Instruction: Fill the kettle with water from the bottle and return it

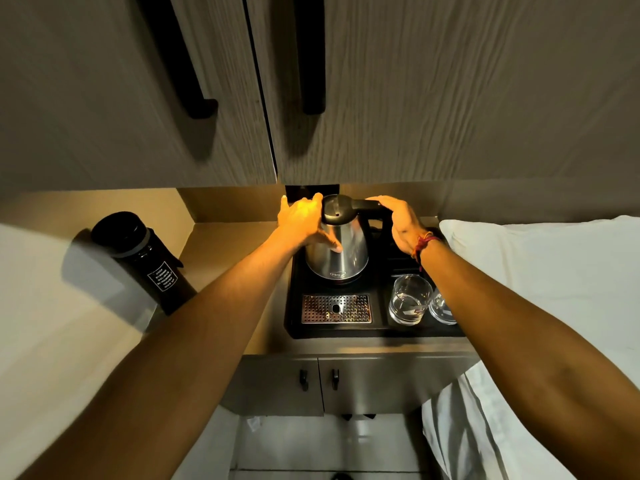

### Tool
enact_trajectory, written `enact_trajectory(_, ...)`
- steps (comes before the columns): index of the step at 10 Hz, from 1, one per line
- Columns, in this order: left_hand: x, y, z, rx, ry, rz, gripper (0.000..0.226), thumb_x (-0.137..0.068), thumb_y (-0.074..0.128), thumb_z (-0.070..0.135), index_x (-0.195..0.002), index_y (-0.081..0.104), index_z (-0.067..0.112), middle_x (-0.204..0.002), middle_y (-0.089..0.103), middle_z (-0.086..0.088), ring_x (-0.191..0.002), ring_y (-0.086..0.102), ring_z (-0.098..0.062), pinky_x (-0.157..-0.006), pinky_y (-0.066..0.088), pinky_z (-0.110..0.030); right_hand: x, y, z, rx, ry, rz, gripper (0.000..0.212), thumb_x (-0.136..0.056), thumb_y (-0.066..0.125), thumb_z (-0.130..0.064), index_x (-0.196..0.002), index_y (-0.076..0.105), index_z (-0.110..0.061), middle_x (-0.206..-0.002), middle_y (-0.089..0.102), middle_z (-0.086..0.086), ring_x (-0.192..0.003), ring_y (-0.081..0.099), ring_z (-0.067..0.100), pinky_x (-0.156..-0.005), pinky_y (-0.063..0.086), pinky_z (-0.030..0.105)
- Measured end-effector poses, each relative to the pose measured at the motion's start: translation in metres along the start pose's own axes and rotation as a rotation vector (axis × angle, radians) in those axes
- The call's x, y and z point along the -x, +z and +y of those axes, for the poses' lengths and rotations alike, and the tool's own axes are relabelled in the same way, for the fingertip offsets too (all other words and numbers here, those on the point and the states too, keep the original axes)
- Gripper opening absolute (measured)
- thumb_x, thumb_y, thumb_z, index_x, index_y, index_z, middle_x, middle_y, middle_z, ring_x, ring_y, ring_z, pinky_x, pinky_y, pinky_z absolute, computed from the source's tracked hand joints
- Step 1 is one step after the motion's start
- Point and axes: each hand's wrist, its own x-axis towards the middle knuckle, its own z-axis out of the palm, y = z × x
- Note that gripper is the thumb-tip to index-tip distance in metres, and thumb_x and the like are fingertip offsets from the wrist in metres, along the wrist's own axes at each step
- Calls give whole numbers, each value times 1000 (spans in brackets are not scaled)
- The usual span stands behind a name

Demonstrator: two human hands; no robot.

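Note:
A steel kettle with a black lid and black handle stands on a black tray on the counter. My left hand is pressed against the kettle's left side, thumb across the steel body. My right hand is wrapped over the black handle on the right. The lid looks closed. A black bottle with its cap on stands at the left, apart from both hands.
Two clear glasses stand on the tray's right part, under my right forearm. A perforated metal drip grate lies in front of the kettle. Cabinet doors hang close overhead. White bedding lies at the right.

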Motion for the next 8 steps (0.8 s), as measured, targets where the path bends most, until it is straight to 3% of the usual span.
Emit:
enact_trajectory(2, -6, 2, -1, 3, -25, -17, 114, -57, 85, 70, -145, 39, 12, -140, 58, -14, -140, 45, -35, -121, 9, -63, -3, -1, 0, 88, -116, 15, 34, -92, 45, -14, -110, 69, -31, -143, 52, 4, -137, 40, 26, -118, 26, 47)
enact_trajectory(3, -6, 4, 0, -15, -33, -17, 122, -56, 85, 70, -149, 34, 11, -143, 54, -15, -142, 41, -35, -121, 8, -65, -4, 2, -4, 126, -86, 21, 47, -92, 43, -10, -126, 61, -35, -152, 42, 3, -143, 31, 22, -119, 19, 36)
enact_trajectory(4, -1, 4, 3, -41, -36, -17, 136, -56, 84, 71, -157, 19, 8, -152, 45, -16, -148, 32, -35, -121, 5, -65, -6, 7, -8, 214, -61, 89, 51, -93, 41, -10, -138, 51, -31, -151, 44, 8, -142, 35, 25, -111, 26, 26)
enact_trajectory(5, 15, 5, 12, -164, -23, 63, 141, -64, 78, 74, -161, 3, 3, -166, 23, -16, -155, 14, -33, -123, 3, -61, 9, 13, -19, 897, -112, 223, 54, -96, 37, -28, -150, 29, -29, -157, 33, 6, -146, 24, 35, -116, 24, 46)
enact_trajectory(6, 37, 2, 21, -251, 43, 173, 130, -73, 70, 73, -161, 5, 4, -169, 15, -13, -157, 9, -30, -125, 4, -57, 35, 18, -25, 1154, -256, 186, 60, -98, 27, -43, -154, 16, -25, -164, 13, -1, -152, 4, 29, -120, 7, 51)
enact_trajectory(7, 70, -11, 29, -273, 134, 318, 104, -89, 56, 66, -162, 10, 8, -169, 16, -10, -157, 9, -26, -127, 6, -52, 82, 20, -35, 1361, -504, 133, 65, -98, 20, -49, -155, 9, -20, -165, 6, -3, -153, 0, 23, -123, 6, 48)
enact_trajectory(8, 96, -23, 29, -309, 140, 353, 93, -95, 50, 61, -161, 12, 8, -169, 17, -10, -157, 10, -24, -127, 8, -52, 113, 19, -43, 1485, -560, 123, 67, -97, 18, -51, -154, 6, -18, -165, 4, -2, -153, -1, 22, -123, 8, 47)
